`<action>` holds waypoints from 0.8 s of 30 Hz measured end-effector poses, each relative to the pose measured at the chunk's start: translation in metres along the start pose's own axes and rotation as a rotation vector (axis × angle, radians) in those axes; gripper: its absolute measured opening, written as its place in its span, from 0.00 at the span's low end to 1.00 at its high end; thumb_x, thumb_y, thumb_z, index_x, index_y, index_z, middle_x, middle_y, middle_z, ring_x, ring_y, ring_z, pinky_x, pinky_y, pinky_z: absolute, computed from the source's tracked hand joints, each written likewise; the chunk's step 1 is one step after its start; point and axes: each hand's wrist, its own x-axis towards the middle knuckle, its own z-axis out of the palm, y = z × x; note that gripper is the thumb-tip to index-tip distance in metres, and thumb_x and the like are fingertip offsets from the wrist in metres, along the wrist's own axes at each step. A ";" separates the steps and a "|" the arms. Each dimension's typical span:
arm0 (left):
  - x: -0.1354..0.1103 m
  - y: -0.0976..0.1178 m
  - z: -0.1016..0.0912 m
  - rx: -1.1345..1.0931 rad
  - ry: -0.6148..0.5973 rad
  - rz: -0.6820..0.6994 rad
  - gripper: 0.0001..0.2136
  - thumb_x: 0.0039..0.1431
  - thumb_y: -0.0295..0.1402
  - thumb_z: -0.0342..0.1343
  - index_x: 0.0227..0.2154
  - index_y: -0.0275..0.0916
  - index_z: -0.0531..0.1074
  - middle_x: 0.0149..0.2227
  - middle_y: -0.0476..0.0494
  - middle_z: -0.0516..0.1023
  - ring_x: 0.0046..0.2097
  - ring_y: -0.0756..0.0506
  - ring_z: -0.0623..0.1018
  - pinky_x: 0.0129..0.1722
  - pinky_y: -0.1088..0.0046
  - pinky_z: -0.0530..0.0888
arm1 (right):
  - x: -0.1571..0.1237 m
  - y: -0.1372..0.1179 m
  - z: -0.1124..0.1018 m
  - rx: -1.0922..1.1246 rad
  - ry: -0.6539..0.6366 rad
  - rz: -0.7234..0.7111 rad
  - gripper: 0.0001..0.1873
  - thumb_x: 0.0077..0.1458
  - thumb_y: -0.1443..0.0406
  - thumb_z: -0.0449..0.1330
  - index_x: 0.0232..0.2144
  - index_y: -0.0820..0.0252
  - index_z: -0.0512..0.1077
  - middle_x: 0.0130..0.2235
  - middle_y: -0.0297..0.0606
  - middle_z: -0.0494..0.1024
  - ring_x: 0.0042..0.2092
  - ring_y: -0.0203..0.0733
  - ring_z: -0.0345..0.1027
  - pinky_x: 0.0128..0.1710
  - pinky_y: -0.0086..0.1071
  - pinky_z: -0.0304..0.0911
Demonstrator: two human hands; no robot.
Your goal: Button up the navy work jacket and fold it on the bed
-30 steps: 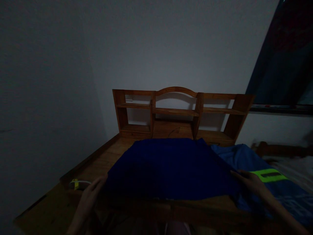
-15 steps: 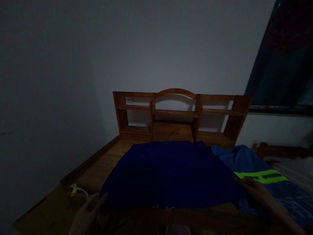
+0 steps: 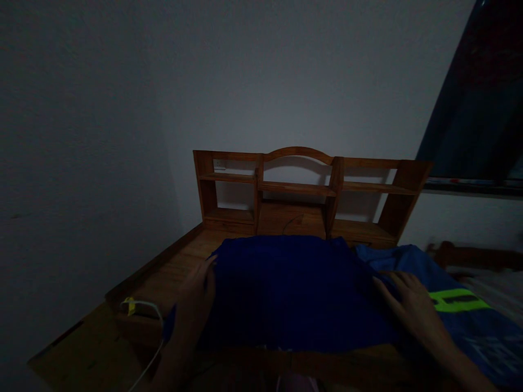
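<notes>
A dark blue cloth (image 3: 294, 288) lies spread flat on a wooden desk (image 3: 171, 272) in a dim room. My left hand (image 3: 196, 296) rests along the cloth's left edge, fingers stretched out towards the far corner. My right hand (image 3: 408, 302) lies flat on the cloth's right edge, fingers spread. Under my right hand and further right lies a lighter blue garment (image 3: 461, 321) with a bright yellow-green stripe (image 3: 457, 300).
A wooden shelf unit (image 3: 302, 188) with an arched top stands at the desk's back against a white wall. A small device with a white cable and yellow tag (image 3: 137, 307) sits at the desk's left front. A dark window (image 3: 478, 120) is at the upper right.
Both hands have slid forward along the cloth's side edges, away from the near corners. The left hand went from the near left corner to halfway up the left edge.
</notes>
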 end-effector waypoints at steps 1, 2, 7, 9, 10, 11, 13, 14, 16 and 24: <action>0.021 0.012 0.019 -0.108 -0.090 0.034 0.15 0.58 0.37 0.47 0.47 0.43 0.69 0.50 0.40 0.71 0.56 0.38 0.66 0.61 0.59 0.55 | 0.001 -0.020 0.010 -0.022 -0.024 -0.061 0.24 0.40 0.52 0.67 0.40 0.52 0.74 0.50 0.41 0.72 0.58 0.55 0.55 0.62 0.53 0.40; 0.040 0.018 0.039 -0.207 -0.170 0.056 0.14 0.56 0.38 0.50 0.44 0.43 0.71 0.50 0.40 0.71 0.58 0.37 0.64 0.62 0.60 0.53 | 0.000 -0.039 0.021 -0.020 -0.065 -0.115 0.25 0.42 0.54 0.67 0.44 0.52 0.73 0.53 0.40 0.70 0.59 0.54 0.53 0.63 0.52 0.38; 0.084 -0.026 0.124 -0.469 -0.580 -0.121 0.13 0.54 0.41 0.53 0.39 0.40 0.73 0.59 0.36 0.62 0.66 0.38 0.44 0.63 0.55 0.39 | -0.039 -0.094 0.056 -0.110 -0.545 -0.402 0.32 0.52 0.56 0.61 0.59 0.43 0.58 0.63 0.32 0.55 0.64 0.50 0.46 0.63 0.56 0.30; 0.083 -0.057 0.142 -0.465 -0.639 -0.203 0.14 0.55 0.42 0.52 0.42 0.41 0.71 0.61 0.35 0.60 0.67 0.39 0.41 0.62 0.52 0.38 | -0.057 -0.092 0.061 -0.207 -0.664 -0.509 0.35 0.54 0.54 0.58 0.61 0.43 0.51 0.63 0.34 0.54 0.63 0.50 0.48 0.62 0.54 0.41; 0.082 -0.069 0.148 -0.451 -0.641 -0.214 0.15 0.55 0.41 0.53 0.43 0.42 0.71 0.61 0.35 0.59 0.67 0.39 0.40 0.62 0.52 0.36 | -0.064 -0.088 0.063 -0.249 -0.680 -0.558 0.37 0.54 0.53 0.58 0.62 0.44 0.48 0.63 0.35 0.54 0.62 0.51 0.50 0.60 0.53 0.48; 0.082 -0.078 0.154 -0.432 -0.626 -0.208 0.16 0.53 0.41 0.54 0.44 0.42 0.71 0.62 0.35 0.58 0.67 0.38 0.40 0.62 0.52 0.34 | -0.069 -0.083 0.066 -0.287 -0.672 -0.603 0.39 0.53 0.52 0.58 0.63 0.45 0.46 0.62 0.37 0.55 0.62 0.51 0.52 0.58 0.51 0.54; 0.085 -0.081 0.167 -0.392 -0.579 -0.145 0.18 0.50 0.39 0.57 0.45 0.42 0.71 0.63 0.36 0.55 0.66 0.37 0.40 0.61 0.54 0.30 | -0.075 -0.075 0.075 -0.344 -0.622 -0.694 0.42 0.52 0.51 0.58 0.64 0.47 0.44 0.62 0.38 0.56 0.60 0.51 0.56 0.54 0.47 0.60; 0.088 -0.076 0.175 -0.378 -0.564 -0.095 0.19 0.50 0.39 0.58 0.46 0.42 0.71 0.63 0.37 0.54 0.66 0.36 0.41 0.61 0.55 0.29 | -0.076 -0.074 0.083 -0.364 -0.581 -0.733 0.41 0.53 0.53 0.58 0.64 0.48 0.43 0.62 0.39 0.56 0.59 0.51 0.57 0.54 0.46 0.61; 0.096 -0.058 0.195 -0.370 -0.590 0.012 0.21 0.50 0.40 0.58 0.47 0.43 0.70 0.64 0.39 0.53 0.66 0.35 0.44 0.62 0.56 0.29 | -0.080 -0.076 0.103 -0.396 -0.488 -0.794 0.37 0.56 0.60 0.55 0.64 0.50 0.45 0.62 0.40 0.57 0.58 0.49 0.59 0.53 0.45 0.62; 0.106 0.005 0.278 -0.218 -0.822 0.070 0.24 0.51 0.49 0.55 0.47 0.39 0.70 0.60 0.33 0.60 0.64 0.32 0.51 0.61 0.52 0.31 | -0.094 -0.082 0.177 -0.446 -0.274 -1.004 0.32 0.57 0.72 0.47 0.62 0.49 0.51 0.56 0.33 0.67 0.52 0.44 0.67 0.43 0.39 0.70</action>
